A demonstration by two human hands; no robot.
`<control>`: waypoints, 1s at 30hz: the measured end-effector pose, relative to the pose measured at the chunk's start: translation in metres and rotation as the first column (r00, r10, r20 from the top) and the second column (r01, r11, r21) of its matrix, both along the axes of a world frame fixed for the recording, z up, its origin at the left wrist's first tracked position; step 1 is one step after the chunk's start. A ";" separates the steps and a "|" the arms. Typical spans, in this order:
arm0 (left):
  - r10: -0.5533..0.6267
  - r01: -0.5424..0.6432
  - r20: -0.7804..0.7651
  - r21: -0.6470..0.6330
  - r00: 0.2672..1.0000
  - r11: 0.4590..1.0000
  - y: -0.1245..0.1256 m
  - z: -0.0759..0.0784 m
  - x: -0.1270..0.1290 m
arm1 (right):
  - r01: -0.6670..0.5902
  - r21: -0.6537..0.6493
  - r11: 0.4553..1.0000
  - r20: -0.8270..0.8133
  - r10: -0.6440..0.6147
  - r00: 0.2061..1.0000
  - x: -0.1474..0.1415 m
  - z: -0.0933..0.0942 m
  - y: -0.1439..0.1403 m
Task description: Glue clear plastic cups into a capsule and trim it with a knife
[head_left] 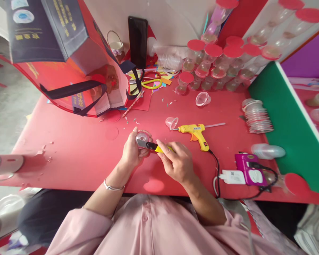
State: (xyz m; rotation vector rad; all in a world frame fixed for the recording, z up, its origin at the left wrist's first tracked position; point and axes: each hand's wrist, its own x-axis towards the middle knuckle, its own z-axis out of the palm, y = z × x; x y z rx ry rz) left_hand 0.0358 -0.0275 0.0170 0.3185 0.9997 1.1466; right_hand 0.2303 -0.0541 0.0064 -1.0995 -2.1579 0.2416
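My left hand (130, 150) is closed around a small clear plastic cup (143, 136), its round face turned up. In my right hand (179, 161) is a yellow utility knife (159, 148), and its blade lies against the cup's face. Just beyond, another clear cup (171, 123) rests on its side by the nozzle of a yellow glue gun (196, 134) with a glue stick in its back. One more clear cup (202, 99) sits farther off. A red paper disc (154, 185) lies near the table's front edge.
A large red and dark blue bag (77, 71) leans at the left. Red-topped cup pieces (212, 60) are stacked at the back right, beside a green divider (289, 124). Scissors (152, 83), a phone (138, 41), a purple power strip (251, 170) and a metal mug (9, 164) surround the work spot.
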 end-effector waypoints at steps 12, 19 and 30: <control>-0.220 0.220 0.012 -0.006 0.975 0.976 0.000 0.002 -0.011 | -0.004 0.093 0.996 0.045 0.000 0.999 0.007 0.003 0.001; -0.292 0.291 -0.014 0.121 0.956 0.949 -0.005 0.000 -0.017 | 0.280 0.162 0.946 0.027 -0.288 0.957 0.029 0.002 0.015; -0.239 0.220 0.174 0.123 0.955 0.968 0.000 -0.006 -0.023 | 0.047 0.043 0.998 -0.045 -0.045 0.998 0.008 0.002 0.006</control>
